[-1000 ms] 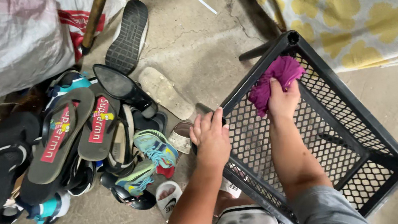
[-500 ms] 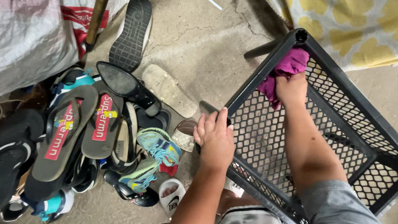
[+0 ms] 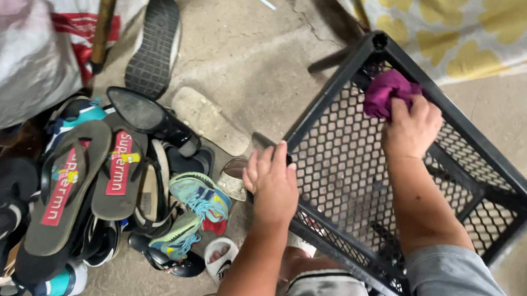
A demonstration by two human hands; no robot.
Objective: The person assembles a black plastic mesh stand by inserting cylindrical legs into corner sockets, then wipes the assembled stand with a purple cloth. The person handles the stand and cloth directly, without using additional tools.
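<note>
Two bare hands work at a black mesh rack [image 3: 347, 178] tilted on the concrete floor [image 3: 245, 50]; the left hand [image 3: 273, 185] grips its near rim; the right hand [image 3: 410, 128] presses a purple cloth [image 3: 387, 91] against the mesh near the top corner; a heap of sandals [image 3: 82, 197] lies just beside.

Matt black mesh rack [image 3: 347, 178], probably metal; soft purple cloth [image 3: 385, 91]; rough concrete floor [image 3: 245, 50].
</note>
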